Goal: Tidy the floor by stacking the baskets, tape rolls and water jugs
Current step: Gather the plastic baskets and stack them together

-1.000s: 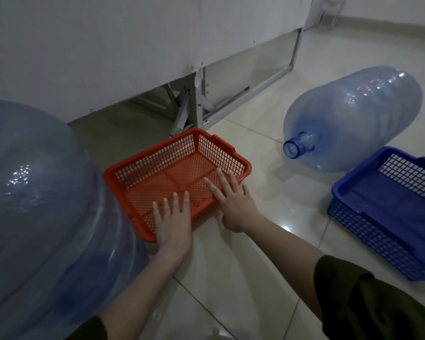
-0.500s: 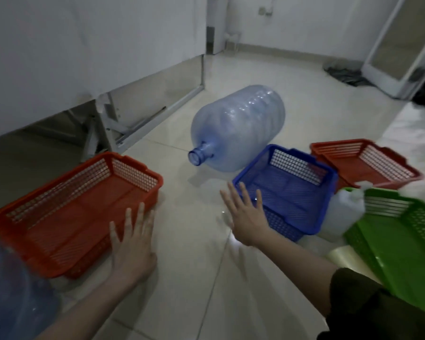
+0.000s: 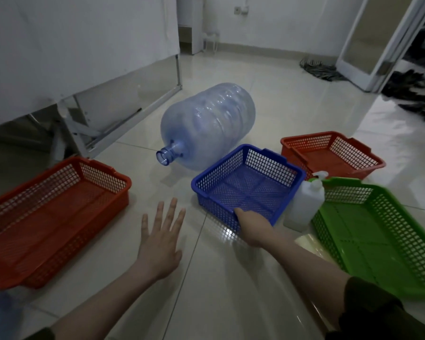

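Thumb of the right hand (image 3: 253, 228) hooks over the near rim of the blue basket (image 3: 250, 190), other fingers hidden; the left hand (image 3: 161, 241) hovers spread to its left. Lifting one-handed could tilt it against the white pump bottle (image 3: 304, 204) just beside its right wall, toppling that.

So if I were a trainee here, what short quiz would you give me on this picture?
1. True or false: the water jug stands upright.
2. What does the right hand grip? A the water jug, B the blue basket, C the green basket.
3. Fill in: the fingers of the left hand are spread, so the hand is ____ (open or shut).
Key: 1 false, it lies on its side. 2 B, by the near rim. 3 open, and it holds nothing.
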